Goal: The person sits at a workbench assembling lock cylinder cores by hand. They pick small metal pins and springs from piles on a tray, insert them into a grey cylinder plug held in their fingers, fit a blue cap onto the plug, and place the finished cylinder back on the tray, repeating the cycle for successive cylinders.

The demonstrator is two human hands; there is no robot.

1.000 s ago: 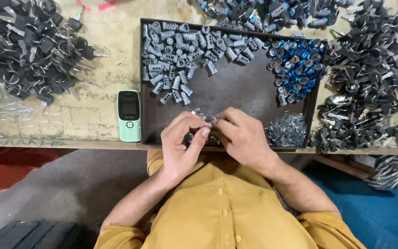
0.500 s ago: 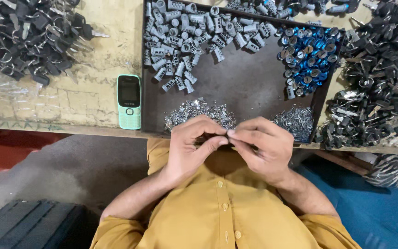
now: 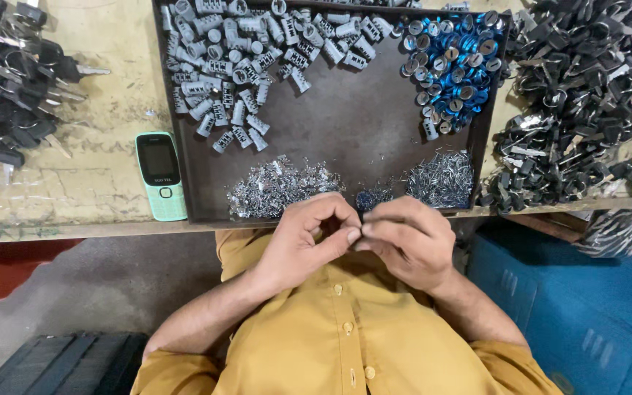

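Left hand (image 3: 307, 238): curled, fingertips pinched against the right's, just off the tray's near edge.
Right hand (image 3: 406, 240): fingers bunched tight, meeting the left; whatever small part sits between them is hidden.
Tray (image 3: 352, 139): dark, on the bench, right behind both hands.
Pins (image 3: 276, 186): silvery heap at near left of tray; second heap (image 3: 442, 178) near right.
Cylinders (image 3: 235, 58): grey, far left in tray.
Blue caps (image 3: 451, 62): far right corner.
Phone (image 3: 161, 175): green, left of tray.
Keys (image 3: 579, 110): black pile, right.
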